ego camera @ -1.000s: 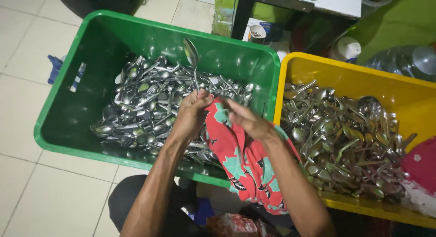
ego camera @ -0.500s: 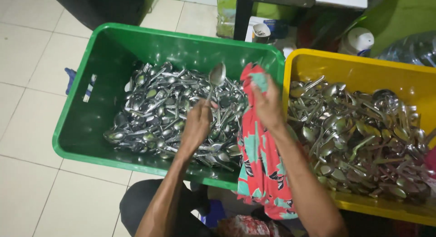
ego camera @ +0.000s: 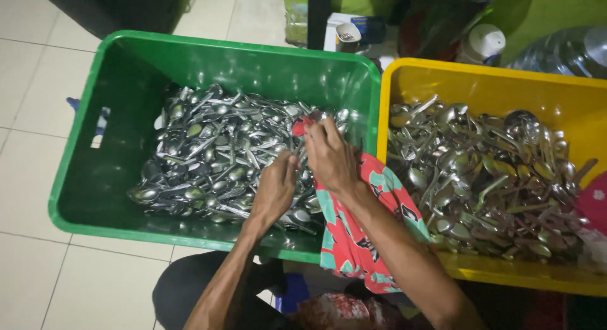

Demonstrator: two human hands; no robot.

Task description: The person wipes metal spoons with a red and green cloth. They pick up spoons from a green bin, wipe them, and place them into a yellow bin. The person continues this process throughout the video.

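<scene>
Down at the centre, a green plastic crate [ego camera: 120, 197] sits on the pale tiled floor [ego camera: 38, 70], holding a thick heap of steel spoons [ego camera: 215, 153] piled towards its three o'clock wall. Touching that wall, at three o'clock of it, stands a yellow crate [ego camera: 493, 83] with its own tangle of spoons and ladles [ego camera: 487, 172]. The left hand [ego camera: 275, 187] reaches down into the green crate's heap, fingers curled among the spoons; whether it grips one cannot be told. The right hand [ego camera: 330, 159] sits just at one o'clock of the left, clasping a red and teal patterned cloth [ego camera: 357, 235], which drapes over the green crate's near rim and hangs towards six o'clock. At twelve o'clock beyond the crates, a small white box with a blue side [ego camera: 354, 29] sits on the floor; at two o'clock stand a white round-lidded container [ego camera: 484, 42] and a large clear water bottle [ego camera: 563, 51] lying before a green wall.
</scene>
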